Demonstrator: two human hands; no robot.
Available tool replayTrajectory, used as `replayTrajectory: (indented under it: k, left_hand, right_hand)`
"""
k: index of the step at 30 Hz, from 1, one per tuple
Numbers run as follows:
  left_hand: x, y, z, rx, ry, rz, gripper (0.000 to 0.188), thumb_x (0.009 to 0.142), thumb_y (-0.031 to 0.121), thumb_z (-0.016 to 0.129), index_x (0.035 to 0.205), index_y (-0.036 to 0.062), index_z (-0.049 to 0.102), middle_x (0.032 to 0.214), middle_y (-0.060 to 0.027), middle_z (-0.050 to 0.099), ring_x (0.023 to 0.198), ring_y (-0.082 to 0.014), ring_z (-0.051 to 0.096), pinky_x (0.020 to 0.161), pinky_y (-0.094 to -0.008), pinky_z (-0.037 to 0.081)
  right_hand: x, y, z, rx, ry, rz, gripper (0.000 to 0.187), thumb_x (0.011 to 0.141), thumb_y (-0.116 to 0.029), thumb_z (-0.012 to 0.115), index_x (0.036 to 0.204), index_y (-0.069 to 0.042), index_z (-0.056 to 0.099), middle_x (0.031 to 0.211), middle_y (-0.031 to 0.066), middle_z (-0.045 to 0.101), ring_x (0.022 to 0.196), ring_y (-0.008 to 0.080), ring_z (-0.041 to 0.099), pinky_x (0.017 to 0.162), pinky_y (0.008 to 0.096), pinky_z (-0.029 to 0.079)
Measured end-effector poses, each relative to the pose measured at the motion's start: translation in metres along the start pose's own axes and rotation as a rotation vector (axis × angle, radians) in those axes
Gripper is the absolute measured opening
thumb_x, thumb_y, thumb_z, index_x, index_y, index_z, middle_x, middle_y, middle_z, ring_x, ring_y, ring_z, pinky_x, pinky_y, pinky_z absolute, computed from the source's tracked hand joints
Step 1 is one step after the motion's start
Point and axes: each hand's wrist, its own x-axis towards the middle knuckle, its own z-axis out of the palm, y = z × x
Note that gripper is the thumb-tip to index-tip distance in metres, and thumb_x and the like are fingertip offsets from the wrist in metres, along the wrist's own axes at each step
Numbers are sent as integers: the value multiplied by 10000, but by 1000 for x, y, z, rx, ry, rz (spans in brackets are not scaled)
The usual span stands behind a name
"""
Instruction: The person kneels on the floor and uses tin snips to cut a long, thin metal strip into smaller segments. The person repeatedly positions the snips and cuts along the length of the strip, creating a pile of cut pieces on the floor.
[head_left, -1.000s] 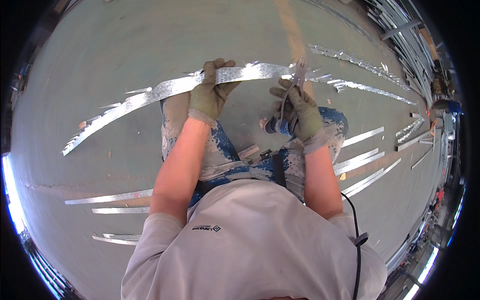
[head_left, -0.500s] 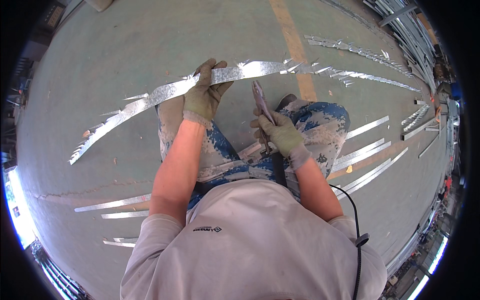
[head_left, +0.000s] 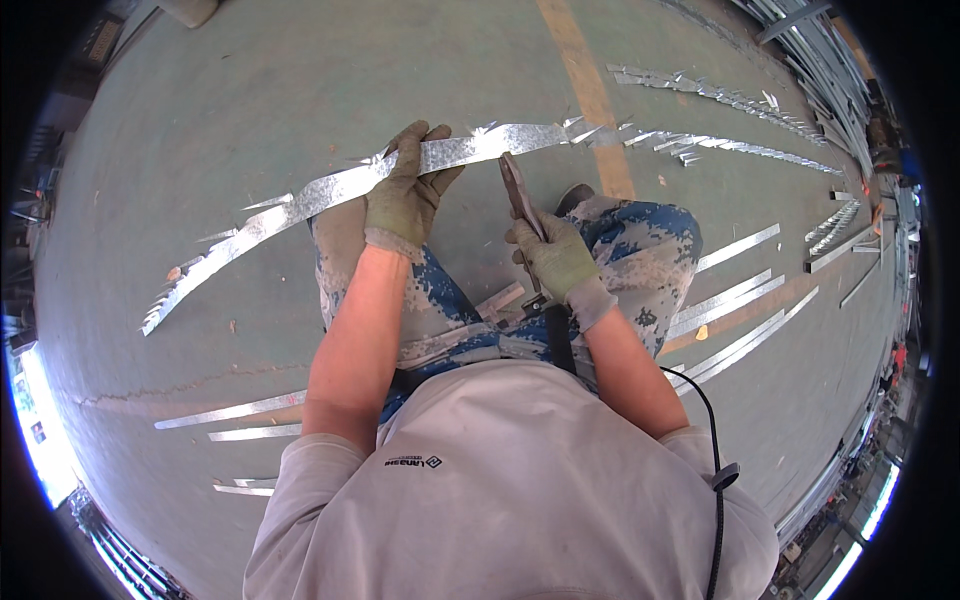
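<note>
A long, shiny metal strip (head_left: 340,187) with pointed, cut-out spikes along it stretches across in front of me, from low on the left to the far right. My left hand (head_left: 403,190), in a dirty work glove, is closed around the strip left of its middle, fingers over the upper edge. A pair of pliers (head_left: 520,190) is gripped in my gloved right hand (head_left: 556,255). Its jaws point up and reach the strip's lower edge; whether they touch the metal I cannot tell. My palm hides part of the handles.
Flat metal strips (head_left: 730,300) lie on the floor to my right, and others (head_left: 230,412) to my left. A spiked strip (head_left: 720,98) rests at the far right, near a stack of metal profiles (head_left: 815,80). A black cable (head_left: 712,430) hangs by my right side.
My right hand has risen slightly, bringing the pliers' tips up to the strip's lower edge, and the handles look closer together. My left hand keeps its hold on the strip.
</note>
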Motion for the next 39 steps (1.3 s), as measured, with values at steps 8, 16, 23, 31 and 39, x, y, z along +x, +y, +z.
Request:
replayTrajectory:
  k: [8, 16, 23, 31, 39]
  left_hand:
    - [1, 0, 1, 42, 47, -9, 359, 1076, 256, 566, 1346, 21, 541, 1332, -195, 635, 1196, -325, 670, 1015, -478, 619]
    - [-1, -1, -2, 40, 28, 14, 336, 1066, 235, 588, 1323, 22, 553, 1330, -201, 628, 1232, -345, 646, 1060, -527, 581]
    - [-2, -1, -3, 26, 24, 16, 343, 1051, 206, 608, 1337, 24, 554, 1334, -203, 630, 1258, -343, 633, 1063, -541, 575]
    - [-2, -1, -4, -11, 5, 19, 336, 1038, 194, 624, 1328, 29, 583, 1344, -205, 633, 1267, -347, 632, 1054, -543, 581]
    - [-8, 4, 3, 0, 30, 21, 311, 1040, 225, 634, 1285, 35, 609, 1304, -212, 656, 1244, -339, 648, 1032, -543, 594]
  right_hand:
    - [2, -5, 3, 83, -30, 59, 319, 1067, -248, 599, 1318, -53, 632, 895, 27, 660, 656, 88, 568, 559, 233, 464]
    - [-9, -35, 3, 189, -108, 243, 373, 1058, -380, 601, 1189, -40, 678, 799, 24, 617, 598, 108, 569, 511, 273, 469]
    - [-12, -34, -3, 273, -166, 214, 368, 1032, -416, 625, 1050, -53, 685, 738, 20, 609, 520, 103, 541, 437, 290, 430]
    - [1, -23, -11, 521, -347, 285, 327, 1031, -351, 631, 1055, -30, 688, 736, 38, 637, 500, 119, 567, 412, 302, 442]
    - [5, 7, -16, 1306, -858, 323, 410, 1070, -386, 565, 1203, -8, 652, 839, 35, 630, 593, 141, 584, 454, 319, 476]
